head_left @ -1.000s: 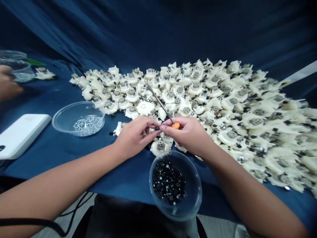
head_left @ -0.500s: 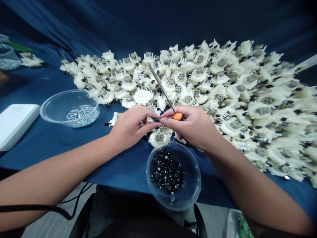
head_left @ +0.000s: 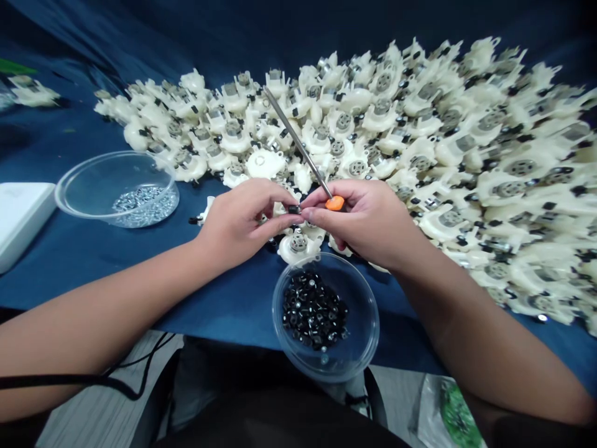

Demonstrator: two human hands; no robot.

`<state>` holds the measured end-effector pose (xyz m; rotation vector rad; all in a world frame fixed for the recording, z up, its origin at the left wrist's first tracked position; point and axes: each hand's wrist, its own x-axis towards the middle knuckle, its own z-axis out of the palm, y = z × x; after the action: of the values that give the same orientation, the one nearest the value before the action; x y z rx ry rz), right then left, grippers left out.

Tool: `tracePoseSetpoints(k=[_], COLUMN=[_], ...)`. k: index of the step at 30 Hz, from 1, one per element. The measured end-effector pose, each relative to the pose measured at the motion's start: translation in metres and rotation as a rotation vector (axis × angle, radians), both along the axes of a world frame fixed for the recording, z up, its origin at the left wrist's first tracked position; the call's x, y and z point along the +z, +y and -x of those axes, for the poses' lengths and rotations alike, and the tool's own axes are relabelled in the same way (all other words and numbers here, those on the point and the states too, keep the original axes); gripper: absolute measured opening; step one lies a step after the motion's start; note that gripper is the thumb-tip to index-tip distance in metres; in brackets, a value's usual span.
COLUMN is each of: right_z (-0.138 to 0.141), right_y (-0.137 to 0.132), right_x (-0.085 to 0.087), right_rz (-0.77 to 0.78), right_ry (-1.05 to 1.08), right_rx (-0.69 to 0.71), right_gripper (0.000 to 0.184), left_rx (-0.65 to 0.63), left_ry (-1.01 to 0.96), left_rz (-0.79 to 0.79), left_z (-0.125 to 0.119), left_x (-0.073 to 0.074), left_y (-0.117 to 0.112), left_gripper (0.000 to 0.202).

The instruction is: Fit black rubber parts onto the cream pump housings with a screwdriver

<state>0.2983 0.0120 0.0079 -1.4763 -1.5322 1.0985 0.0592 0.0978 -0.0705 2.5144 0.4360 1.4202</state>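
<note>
Between the thumb and forefinger of my left hand [head_left: 242, 218] is a small black part [head_left: 293, 210]. The fingertips of my right hand [head_left: 368, 214] meet at its right end; whether they pinch something small there I cannot tell. My right hand also holds a screwdriver [head_left: 298, 146], its orange handle end at the palm and its metal shaft pointing up and away to the left. Just below the hands lies a cream plastic housing with a round motor [head_left: 298, 242]. A clear bowl [head_left: 361, 311] of loose black parts stands nearest my body.
A large pile of cream motor housings [head_left: 382, 118] spreads across the back and right of the blue cloth [head_left: 205, 311]. To the left are a clear bowl [head_left: 84, 186] of silver screws and a white box-like object [head_left: 23, 218]. A black cable [head_left: 93, 379] runs below the table edge.
The view has tilted slightly, so the pile and bowls sit higher in the picture. Both hands keep nearly the same pose, and the black part shows a little more clearly.
</note>
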Motion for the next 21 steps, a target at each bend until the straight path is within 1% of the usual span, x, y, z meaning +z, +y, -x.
tracePoseSetpoints(k=[2, 11, 14, 17, 21], right_z=[-0.0002, 0.0029, 0.0013, 0.0005, 0.0018], right_y=[-0.0003, -0.0012, -0.0013, -0.0021, -0.0032], right_x=[0.0007, 0.0013, 0.0009, 0.0013, 0.0022], right_rz=[0.014, -0.008, 0.002, 0.009, 0.015], right_ry=[0.009, -0.001, -0.019, -0.027, -0.018], right_rx=[0.0, -0.038, -0.046, -0.038, -0.029], right_gripper=[0.037, 0.034, 0.035, 0.034, 0.041], left_rx=[-0.001, -0.02, 0.003, 0.042, 0.029], left_ry=[-0.022, -0.058, -0.054, -0.026, -0.012], left_rz=[-0.011, -0.038, -0.01, 0.032, 0.047], left_z=[-0.0007, -0.0025, -0.002, -0.0011, -0.0005], left_x=[0.0004, 0.0026, 0.0038, 0.0037, 0.0034], left_y=[0.0007, 0.0002, -0.0016, -0.0035, -0.0051], left_gripper=[0.012, 0.008, 0.006, 0.008, 0.009])
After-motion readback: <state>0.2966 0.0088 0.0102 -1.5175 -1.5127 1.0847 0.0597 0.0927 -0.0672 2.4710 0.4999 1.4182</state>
